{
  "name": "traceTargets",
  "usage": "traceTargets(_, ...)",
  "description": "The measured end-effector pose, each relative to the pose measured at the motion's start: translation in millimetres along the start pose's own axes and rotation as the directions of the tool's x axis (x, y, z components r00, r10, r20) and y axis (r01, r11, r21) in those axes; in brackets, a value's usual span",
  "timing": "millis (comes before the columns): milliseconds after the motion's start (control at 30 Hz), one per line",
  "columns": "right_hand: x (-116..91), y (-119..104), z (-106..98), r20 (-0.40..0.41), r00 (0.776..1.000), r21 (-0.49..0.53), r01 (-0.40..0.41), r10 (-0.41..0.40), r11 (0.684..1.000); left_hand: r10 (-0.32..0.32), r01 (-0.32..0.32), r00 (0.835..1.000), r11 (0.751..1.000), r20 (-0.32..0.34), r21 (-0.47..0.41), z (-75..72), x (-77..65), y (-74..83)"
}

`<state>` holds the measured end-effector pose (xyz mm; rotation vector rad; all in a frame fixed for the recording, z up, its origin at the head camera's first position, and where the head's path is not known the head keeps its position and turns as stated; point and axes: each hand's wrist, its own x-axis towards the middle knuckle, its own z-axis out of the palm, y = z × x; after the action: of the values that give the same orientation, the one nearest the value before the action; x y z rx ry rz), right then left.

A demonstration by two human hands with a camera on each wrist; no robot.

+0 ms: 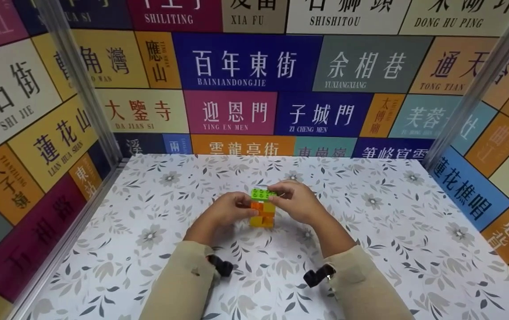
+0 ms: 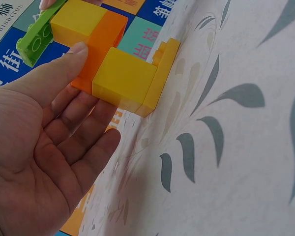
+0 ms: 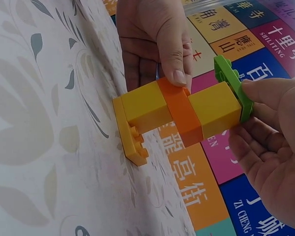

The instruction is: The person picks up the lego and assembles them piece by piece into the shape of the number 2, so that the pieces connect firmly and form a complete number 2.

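Note:
A small tower of toy building bricks stands on the table between the two hands. Its base is a thin amber brick [image 3: 125, 132] with studs showing at one end. Above that come a yellow brick [image 2: 125, 78], an orange brick [image 2: 101, 54] and a second yellow brick [image 3: 214, 110]. On top, a flat light-green brick [image 1: 260, 194] juts out past the yellow one. My left hand [image 1: 225, 211] holds the tower at the orange brick, thumb on its near side. With thumb and fingers, my right hand [image 1: 296, 202] pinches the green brick at its right end.
The table [image 1: 157, 271] has a white leaf-and-flower covering. Panels of coloured place-name signs [image 1: 245, 62] rise behind it and at both sides, with clear upright posts [image 1: 472, 84] at the corners. Black wrist devices [image 1: 319, 275] protrude from the beige sleeves [image 1: 365, 284].

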<state>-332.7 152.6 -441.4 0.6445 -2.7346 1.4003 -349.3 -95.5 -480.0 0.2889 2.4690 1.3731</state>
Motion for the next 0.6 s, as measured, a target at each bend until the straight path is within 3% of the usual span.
traceTargets(367, 1.1, 1.6, 1.9, -0.002, 1.0, -0.02, -0.019, 0.019, 1.0, -0.029, 0.029, 1.0, 1.0, 0.002, 0.007, -0.5, -1.2, 1.9)
traceTargets(600, -0.8, -1.4, 2.9, -0.001, 0.999, -0.036, -0.036, 0.036, 0.999, -0.01, 0.01, 1.0, 1.0, -0.006, 0.0, -0.1, 0.7, -0.2)
